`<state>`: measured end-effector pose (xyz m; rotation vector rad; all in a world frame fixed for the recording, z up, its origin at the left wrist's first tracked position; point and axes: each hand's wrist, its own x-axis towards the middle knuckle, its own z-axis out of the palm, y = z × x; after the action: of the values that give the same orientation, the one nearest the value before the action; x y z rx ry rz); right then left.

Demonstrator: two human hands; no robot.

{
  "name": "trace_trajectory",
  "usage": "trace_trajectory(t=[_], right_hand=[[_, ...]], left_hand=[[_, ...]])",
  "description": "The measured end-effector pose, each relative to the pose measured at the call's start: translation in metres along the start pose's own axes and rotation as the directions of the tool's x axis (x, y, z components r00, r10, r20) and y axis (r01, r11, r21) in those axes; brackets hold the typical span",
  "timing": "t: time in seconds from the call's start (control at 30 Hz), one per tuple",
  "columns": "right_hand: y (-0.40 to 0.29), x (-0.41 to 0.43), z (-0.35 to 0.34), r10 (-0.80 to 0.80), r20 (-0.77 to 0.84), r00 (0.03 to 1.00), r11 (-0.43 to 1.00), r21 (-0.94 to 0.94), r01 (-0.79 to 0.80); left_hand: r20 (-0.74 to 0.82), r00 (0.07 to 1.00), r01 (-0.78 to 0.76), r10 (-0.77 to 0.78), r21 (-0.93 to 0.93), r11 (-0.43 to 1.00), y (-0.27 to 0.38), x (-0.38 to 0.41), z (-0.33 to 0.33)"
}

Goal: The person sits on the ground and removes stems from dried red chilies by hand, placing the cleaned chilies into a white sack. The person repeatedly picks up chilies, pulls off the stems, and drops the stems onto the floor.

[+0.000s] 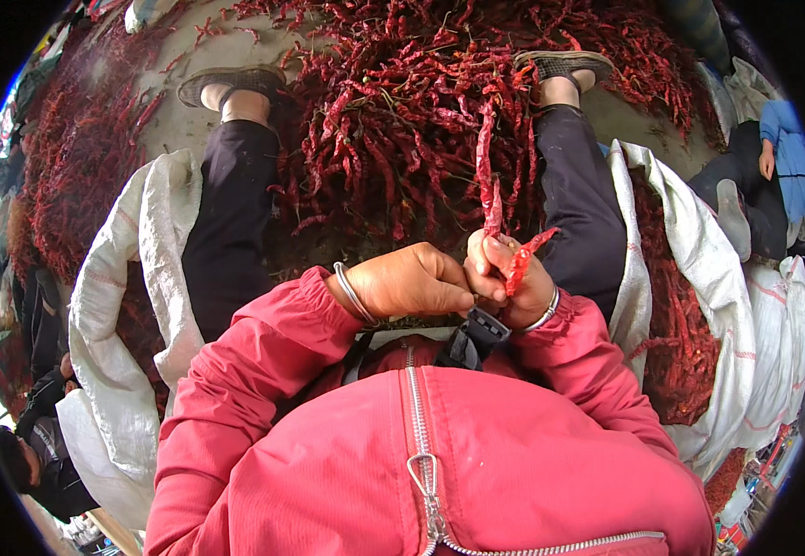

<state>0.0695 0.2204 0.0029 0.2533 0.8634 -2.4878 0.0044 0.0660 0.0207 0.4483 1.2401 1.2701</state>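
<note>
My right hand (513, 278) is closed around a few dried red chilli peppers. A long chilli (486, 160) points away from the fist, and a shorter bright one (527, 260) sticks out across the fingers. Against it rests my left hand (409, 281), its fingers bent and touching the right fingers; whether they pinch a stem is hidden. Between my legs, just beyond both hands, spreads a heap of dried red chillies (402, 125) with stems on many of them. A black plastic buckle (487, 326) on a strap sits right below the hands.
White woven sacks holding red chillies stand open at my left (107, 299) and right (705, 236). More chillies (75, 181) are piled at the far left. A person in blue (788, 160) sits at the right; another person in dark clothes (48, 445) is at the lower left.
</note>
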Motion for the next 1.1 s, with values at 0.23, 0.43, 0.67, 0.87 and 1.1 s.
trace_trajectory(t=[0.23, 0.43, 0.67, 0.87, 1.1], right_hand=[[-0.014, 0.018, -0.007, -0.082, -0.024, 0.996, 0.997, 0.008, 0.082], [-0.030, 0.013, 0.011, -0.085, -0.024, 0.996, 0.996, 0.016, 0.085], [-0.043, 0.006, 0.030, -0.170, 0.322, 0.931, 0.956, 0.283, 0.077], [-0.056, 0.035, -0.023, -0.216, -0.262, 0.941, 0.904, -0.418, 0.091], [-0.040, 0.107, -0.101, -0.363, -0.200, 0.910, 0.177, -0.974, -0.143]], left_hand=[[0.032, 0.999, 0.012, -0.003, -0.275, 0.961, -0.005, 0.009, -0.021], [-0.020, 0.994, -0.105, 0.103, -0.125, 0.987, 0.015, -0.003, -0.020], [0.163, 0.866, -0.380, 0.472, -0.400, 0.834, 0.044, -0.039, 0.002], [0.008, 0.920, -0.202, 0.392, 0.867, 0.455, -0.004, -0.001, -0.052], [-0.547, 0.809, 0.223, -0.216, -0.056, 0.973, -0.037, 0.072, -0.081]])
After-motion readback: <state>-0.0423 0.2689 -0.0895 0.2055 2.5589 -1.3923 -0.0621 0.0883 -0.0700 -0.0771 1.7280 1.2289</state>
